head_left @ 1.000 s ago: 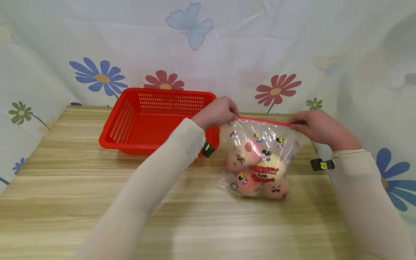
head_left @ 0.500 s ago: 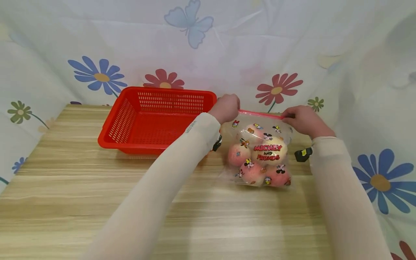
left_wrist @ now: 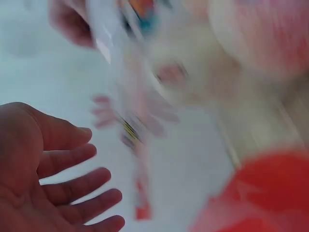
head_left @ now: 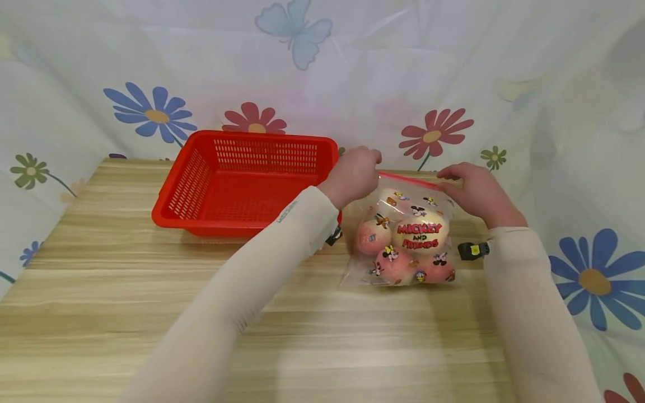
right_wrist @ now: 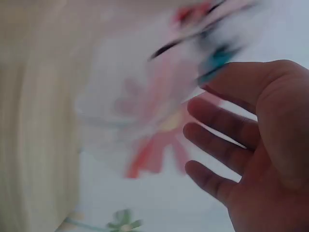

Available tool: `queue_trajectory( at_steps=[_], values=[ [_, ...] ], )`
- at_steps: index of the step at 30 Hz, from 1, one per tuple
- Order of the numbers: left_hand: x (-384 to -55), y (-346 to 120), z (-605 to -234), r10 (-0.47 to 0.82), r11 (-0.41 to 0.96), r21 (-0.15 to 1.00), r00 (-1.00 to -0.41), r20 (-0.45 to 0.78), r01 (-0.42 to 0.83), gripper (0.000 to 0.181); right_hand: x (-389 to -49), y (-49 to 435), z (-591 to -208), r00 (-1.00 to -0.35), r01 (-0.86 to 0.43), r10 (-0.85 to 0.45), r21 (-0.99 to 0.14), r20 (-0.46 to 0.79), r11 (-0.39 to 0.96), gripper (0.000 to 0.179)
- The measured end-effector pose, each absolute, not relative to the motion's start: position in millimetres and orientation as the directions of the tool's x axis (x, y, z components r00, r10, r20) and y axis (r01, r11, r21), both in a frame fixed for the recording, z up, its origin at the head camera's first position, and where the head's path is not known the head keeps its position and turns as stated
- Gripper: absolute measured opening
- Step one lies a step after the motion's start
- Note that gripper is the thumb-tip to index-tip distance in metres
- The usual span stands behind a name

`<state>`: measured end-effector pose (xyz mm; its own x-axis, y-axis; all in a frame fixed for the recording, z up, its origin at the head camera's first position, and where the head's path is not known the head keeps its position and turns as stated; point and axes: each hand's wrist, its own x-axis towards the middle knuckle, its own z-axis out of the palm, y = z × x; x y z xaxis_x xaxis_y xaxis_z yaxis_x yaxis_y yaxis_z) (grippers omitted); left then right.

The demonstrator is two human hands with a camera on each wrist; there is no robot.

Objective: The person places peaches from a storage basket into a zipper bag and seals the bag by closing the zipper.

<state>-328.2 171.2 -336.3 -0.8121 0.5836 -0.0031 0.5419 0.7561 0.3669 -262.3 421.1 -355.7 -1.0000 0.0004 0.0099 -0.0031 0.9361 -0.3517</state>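
A clear zip bag [head_left: 422,235] printed with cartoon figures rests on the table in the head view, its red zip strip [head_left: 409,179] at the top. Inside are several round pink-and-cream fruits that look like peaches [head_left: 374,238]. My left hand [head_left: 355,174] is at the bag's upper left corner; the left wrist view shows its fingers [left_wrist: 84,186] spread and apart from the plastic. By the upper right corner is my right hand [head_left: 476,193], thumb and fingers parted. In the right wrist view its thumb [right_wrist: 236,79] overlaps the blurred bag; contact is unclear.
A red slotted plastic basket [head_left: 252,196] stands left of the bag, close to my left forearm. Beneath everything is a wood-grain table [head_left: 151,313]. A flower-printed cloth [head_left: 363,67] rises behind the table and on both sides.
The bag has been lowered towards the back of the table. Both hands pinched its zip edge earlier; now their fingers have parted from it. My right hand has moved left since one second ago.
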Motion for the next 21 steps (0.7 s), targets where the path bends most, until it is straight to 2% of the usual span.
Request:
queue_trajectory(
  at_steps=[4,7,10,13,17,19,21],
  values=[
    [-286,161,-336,0.654,0.675,0.348,-0.746,0.126,0.651,0.037,-222,405,-351,-0.981,-0.068,-0.001,-0.347,0.192,0.935,0.032],
    [-259,154,-348,0.683,0.633,0.350,-0.711,0.165,0.690,0.037,-194,392,-360,-0.945,-0.140,-0.018,-0.355,0.327,0.924,0.023],
    [-242,151,-367,0.687,0.624,0.352,-0.704,0.179,0.698,0.035,-174,383,-374,-0.927,-0.149,0.014,-0.403,0.375,0.903,0.029],
    [-235,153,-389,0.663,0.634,0.379,-0.726,0.183,0.675,0.039,-162,382,-390,-0.951,-0.056,0.121,-0.543,0.285,0.838,0.055],
    [-235,157,-415,0.611,0.673,0.414,-0.776,0.158,0.613,0.059,-159,386,-414,-0.976,0.141,0.214,-0.656,0.032,0.741,0.092],
    [-236,159,-425,0.586,0.685,0.440,-0.798,0.139,0.580,0.068,-160,384,-424,-0.973,0.199,0.225,-0.659,-0.046,0.726,0.096],
    [-236,160,-433,0.570,0.691,0.465,-0.813,0.119,0.553,0.076,-161,381,-431,-0.970,0.220,0.234,-0.654,-0.068,0.724,0.092]
  ],
)
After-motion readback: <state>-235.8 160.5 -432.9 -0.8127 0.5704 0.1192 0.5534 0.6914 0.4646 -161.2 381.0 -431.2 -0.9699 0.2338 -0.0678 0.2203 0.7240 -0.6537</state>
